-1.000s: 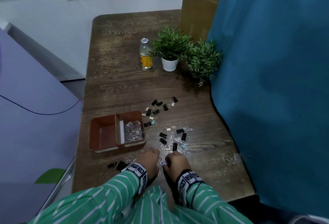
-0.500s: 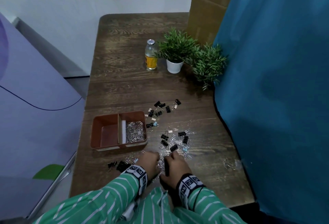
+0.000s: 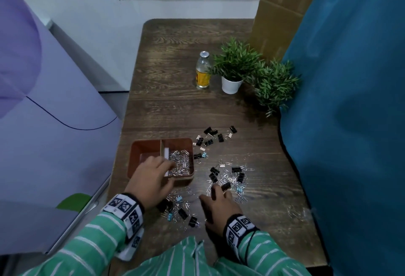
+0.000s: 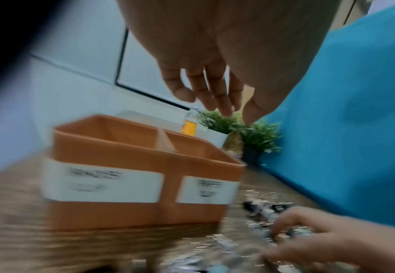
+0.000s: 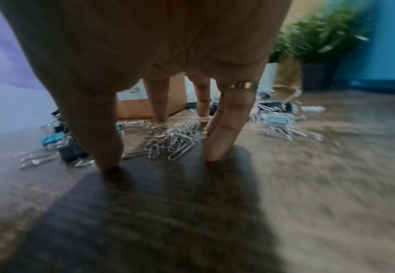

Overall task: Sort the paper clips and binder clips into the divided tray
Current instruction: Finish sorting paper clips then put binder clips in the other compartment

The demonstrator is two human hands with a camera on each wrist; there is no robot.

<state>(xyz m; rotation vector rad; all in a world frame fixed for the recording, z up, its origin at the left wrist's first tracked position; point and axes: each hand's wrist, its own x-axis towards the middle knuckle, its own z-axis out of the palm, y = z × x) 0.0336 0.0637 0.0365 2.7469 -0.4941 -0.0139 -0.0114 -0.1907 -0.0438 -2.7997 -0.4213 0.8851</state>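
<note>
The orange divided tray sits at the table's left; its right compartment holds a heap of silver paper clips, and the left one looks bare. My left hand hovers over the tray's front and divider, fingers loosely straight, with nothing seen in it. My right hand stands on the table with thumb and fingertips planted around a small pile of paper clips. Black binder clips and loose paper clips lie scattered right of the tray, more binder clips between my wrists.
A small bottle and two potted plants stand at the back of the wooden table. A blue curtain hangs along the right edge, with a few clips beside it. White labels front the tray.
My left hand has lifted from the clips at the table's front and moved up over the tray. My right hand has spread its fingers onto the clip pile.
</note>
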